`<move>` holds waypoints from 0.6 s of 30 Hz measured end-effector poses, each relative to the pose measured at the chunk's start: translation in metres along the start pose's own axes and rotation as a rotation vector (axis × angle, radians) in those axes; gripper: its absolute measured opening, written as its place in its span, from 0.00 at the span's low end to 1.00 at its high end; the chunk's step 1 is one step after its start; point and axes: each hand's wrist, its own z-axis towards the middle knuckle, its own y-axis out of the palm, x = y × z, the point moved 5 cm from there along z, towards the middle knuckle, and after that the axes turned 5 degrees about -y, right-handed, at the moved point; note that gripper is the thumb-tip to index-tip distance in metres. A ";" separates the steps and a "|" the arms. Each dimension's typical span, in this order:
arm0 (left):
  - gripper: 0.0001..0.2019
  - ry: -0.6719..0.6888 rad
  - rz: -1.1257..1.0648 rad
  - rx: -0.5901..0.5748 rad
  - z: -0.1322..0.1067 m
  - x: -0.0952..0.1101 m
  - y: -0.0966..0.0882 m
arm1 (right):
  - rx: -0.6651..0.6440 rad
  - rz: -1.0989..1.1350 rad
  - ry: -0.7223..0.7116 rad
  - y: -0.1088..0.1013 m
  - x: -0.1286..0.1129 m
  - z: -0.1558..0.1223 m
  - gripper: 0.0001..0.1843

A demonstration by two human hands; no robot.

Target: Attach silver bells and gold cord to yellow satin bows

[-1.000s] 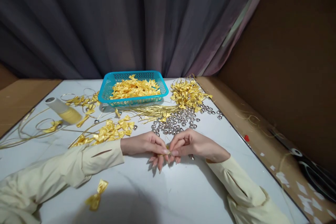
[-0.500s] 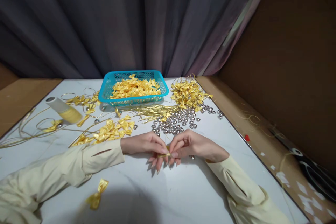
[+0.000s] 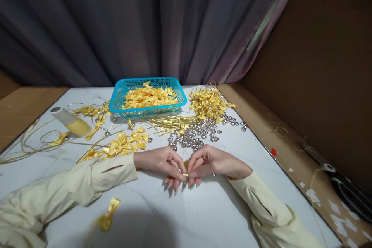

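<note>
Close together over the white table (image 3: 151, 209), my left hand (image 3: 162, 162) and my right hand (image 3: 213, 162) face each other with fingertips nearly touching. Both pinch a short stretch of gold cord (image 3: 185, 174) between thumb and forefinger. A bit of yellow shows behind the fingertips; its shape is mostly hidden. Just beyond my hands lie many small shiny silver beads (image 3: 188, 138). A single yellow ribbon bow (image 3: 108, 215) rests nearer me, below my left forearm.
A blue basket (image 3: 116, 102) holds yellow bows. Loose bows (image 3: 124, 143) lie left of centre, beside a tilted yellow-filled bottle (image 3: 72, 123). Gold cords (image 3: 171, 123) and corded bows (image 3: 207, 102) lie at the back. Black-handled scissors (image 3: 345, 190) rest beyond the right edge.
The cord between my fingertips sits slightly lower, and a shorter stretch of it shows. My left thumb has shifted a little downward. Everything else on the table has stayed put.
</note>
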 end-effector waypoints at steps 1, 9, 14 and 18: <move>0.15 0.004 0.004 0.001 0.000 0.001 0.000 | -0.001 -0.004 0.004 0.000 0.001 0.000 0.07; 0.14 0.041 0.034 -0.005 0.000 0.006 0.002 | -0.015 -0.013 0.003 0.000 0.003 0.001 0.12; 0.13 0.003 -0.058 -0.024 -0.002 0.005 0.003 | 0.009 -0.062 0.020 -0.003 0.004 0.001 0.12; 0.12 0.010 -0.067 -0.009 -0.003 0.006 0.004 | 0.029 -0.153 0.045 -0.006 0.004 -0.001 0.12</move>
